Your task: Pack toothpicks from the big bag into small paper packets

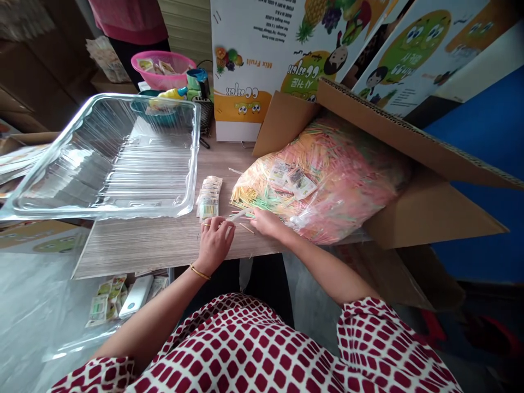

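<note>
A large clear bag of thin coloured sticks [339, 169] lies in an open cardboard box on its side, its mouth toward the table. My right hand [266, 222] is at the bag's mouth, fingers closed among green and pink sticks; what they hold is hidden. My left hand [215, 240] is closed just below a stack of small printed packets [209, 197], with a thin translucent strip [238, 215] at its fingertips. A loose stick [246, 228] lies on the table between my hands.
A big clear plastic tray [147, 210] stands at the left of the wooden table [123, 245]. Behind it are a pink basket [164, 79] and a teal bowl [158, 115]. Printed cartons [254, 65] stand at the back. A person [129, 22] stands at the back left.
</note>
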Available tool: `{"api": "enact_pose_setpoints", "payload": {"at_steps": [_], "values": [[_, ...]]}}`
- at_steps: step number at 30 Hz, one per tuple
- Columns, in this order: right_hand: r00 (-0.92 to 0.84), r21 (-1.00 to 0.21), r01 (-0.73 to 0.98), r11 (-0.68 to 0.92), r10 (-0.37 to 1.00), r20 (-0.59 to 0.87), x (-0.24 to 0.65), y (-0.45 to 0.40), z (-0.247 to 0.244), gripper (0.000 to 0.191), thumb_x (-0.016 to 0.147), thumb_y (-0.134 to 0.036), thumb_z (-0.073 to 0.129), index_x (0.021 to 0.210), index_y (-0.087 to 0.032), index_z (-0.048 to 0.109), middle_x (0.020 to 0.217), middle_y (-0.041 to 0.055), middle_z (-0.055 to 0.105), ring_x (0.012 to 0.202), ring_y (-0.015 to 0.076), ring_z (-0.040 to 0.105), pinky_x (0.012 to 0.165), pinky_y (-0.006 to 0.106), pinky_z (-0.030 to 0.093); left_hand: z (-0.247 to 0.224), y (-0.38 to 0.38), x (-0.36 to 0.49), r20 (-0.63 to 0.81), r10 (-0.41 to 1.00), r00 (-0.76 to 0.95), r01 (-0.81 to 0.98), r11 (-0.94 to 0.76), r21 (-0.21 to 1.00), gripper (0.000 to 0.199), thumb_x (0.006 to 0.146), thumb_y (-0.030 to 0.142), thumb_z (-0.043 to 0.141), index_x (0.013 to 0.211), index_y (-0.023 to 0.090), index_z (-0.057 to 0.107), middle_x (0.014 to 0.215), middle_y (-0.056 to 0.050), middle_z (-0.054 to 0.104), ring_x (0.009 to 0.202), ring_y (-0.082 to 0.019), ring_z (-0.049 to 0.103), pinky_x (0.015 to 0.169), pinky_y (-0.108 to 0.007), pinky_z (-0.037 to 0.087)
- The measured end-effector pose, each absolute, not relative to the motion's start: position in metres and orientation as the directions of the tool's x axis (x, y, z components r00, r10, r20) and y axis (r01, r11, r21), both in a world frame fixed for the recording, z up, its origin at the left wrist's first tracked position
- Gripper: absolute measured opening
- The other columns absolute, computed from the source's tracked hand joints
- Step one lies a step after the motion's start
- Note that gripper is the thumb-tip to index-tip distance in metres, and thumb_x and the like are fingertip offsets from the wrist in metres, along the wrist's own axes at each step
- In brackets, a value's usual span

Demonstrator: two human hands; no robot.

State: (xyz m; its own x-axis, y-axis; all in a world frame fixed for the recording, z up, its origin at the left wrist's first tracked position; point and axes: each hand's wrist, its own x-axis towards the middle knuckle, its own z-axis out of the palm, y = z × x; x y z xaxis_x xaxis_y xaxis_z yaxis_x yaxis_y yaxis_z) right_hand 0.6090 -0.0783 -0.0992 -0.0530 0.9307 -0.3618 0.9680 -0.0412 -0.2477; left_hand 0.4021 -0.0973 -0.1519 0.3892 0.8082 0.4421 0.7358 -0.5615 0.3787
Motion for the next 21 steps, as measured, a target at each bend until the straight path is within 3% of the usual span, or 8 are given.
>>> {"api": "enact_pose_setpoints", "payload": {"at_steps": [3, 7, 10, 14, 18, 21], "values": [[-0.062, -0.288, 0.957, -0.048, 0.930, -0.362, 0.607, -0.085, -0.099, 0.034, 0.099, -0.031, 0.053, 0.127, -0.014, 0.061, 0.119, 0.0160, 0.073, 0.107, 0.0292, 0.070, 0.089, 0.034, 0.052, -0.154, -0.107, 0.405, 0.420, 0.767, 0.485, 0.715, -0.624, 0.314, 0.016, 0.100, 0.031, 0.056, 0.103, 0.023, 0.070, 0.100, -0.007, 0.063, 0.096, -0.026, 0.053, 0.089, -0.042, 0.040], [-0.124, -0.151, 0.986, 0.066, 0.899, -0.421, 0.587, -0.089, -0.094, 0.034, 0.095, -0.018, 0.053, 0.126, -0.005, 0.061, 0.120, 0.0209, 0.072, 0.111, 0.0297, 0.070, 0.092, 0.035, 0.052, -0.158, -0.115, 0.408, 0.382, 0.730, 0.566, 0.675, -0.677, 0.293, 0.014, 0.100, 0.029, 0.057, 0.100, 0.023, 0.069, 0.095, -0.006, 0.064, 0.093, -0.026, 0.053, 0.086, -0.042, 0.039], [-0.174, -0.108, 0.984, 0.140, 0.875, -0.451, 0.576, -0.087, -0.089, 0.035, 0.090, -0.010, 0.054, 0.123, -0.002, 0.064, 0.121, 0.0230, 0.071, 0.115, 0.0308, 0.068, 0.094, 0.034, 0.052, -0.153, -0.113, 0.404, 0.396, 0.764, 0.510, 0.649, -0.644, 0.406, 0.013, 0.101, 0.028, 0.055, 0.099, 0.020, 0.066, 0.097, -0.007, 0.064, 0.094, -0.025, 0.053, 0.086, -0.041, 0.040], [-0.194, -0.113, 0.980, 0.162, 0.898, -0.395, 0.577, -0.087, -0.092, 0.040, 0.093, -0.019, 0.054, 0.127, -0.001, 0.061, 0.121, 0.0253, 0.070, 0.111, 0.0329, 0.069, 0.092, 0.037, 0.053, -0.142, -0.106, 0.395, 0.449, 0.822, 0.349, 0.548, -0.568, 0.614, 0.011, 0.103, 0.024, 0.051, 0.103, 0.018, 0.059, 0.095, -0.005, 0.063, 0.090, -0.020, 0.055, 0.088, -0.038, 0.043], [-0.107, -0.243, 0.970, 0.024, 0.936, -0.335, 0.594, -0.092, -0.104, 0.032, 0.100, -0.026, 0.047, 0.122, -0.008, 0.061, 0.111, 0.0202, 0.073, 0.102, 0.0299, 0.071, 0.090, 0.037, 0.052, -0.136, -0.093, 0.391, 0.471, 0.843, 0.261, 0.485, -0.536, 0.691, 0.012, 0.104, 0.025, 0.049, 0.105, 0.018, 0.059, 0.095, -0.005, 0.063, 0.086, -0.018, 0.057, 0.085, -0.034, 0.045], [-0.004, -0.495, 0.863, -0.106, 0.976, -0.216, 0.611, -0.098, -0.108, 0.033, 0.106, -0.033, 0.034, 0.107, -0.016, 0.062, 0.099, 0.0125, 0.074, 0.089, 0.0227, 0.070, 0.083, 0.033, 0.053, -0.133, -0.072, 0.395, 0.488, 0.809, 0.328, 0.555, -0.583, 0.594, 0.018, 0.104, 0.027, 0.048, 0.106, 0.018, 0.063, 0.097, -0.007, 0.065, 0.092, -0.021, 0.058, 0.090, -0.036, 0.046]]}}
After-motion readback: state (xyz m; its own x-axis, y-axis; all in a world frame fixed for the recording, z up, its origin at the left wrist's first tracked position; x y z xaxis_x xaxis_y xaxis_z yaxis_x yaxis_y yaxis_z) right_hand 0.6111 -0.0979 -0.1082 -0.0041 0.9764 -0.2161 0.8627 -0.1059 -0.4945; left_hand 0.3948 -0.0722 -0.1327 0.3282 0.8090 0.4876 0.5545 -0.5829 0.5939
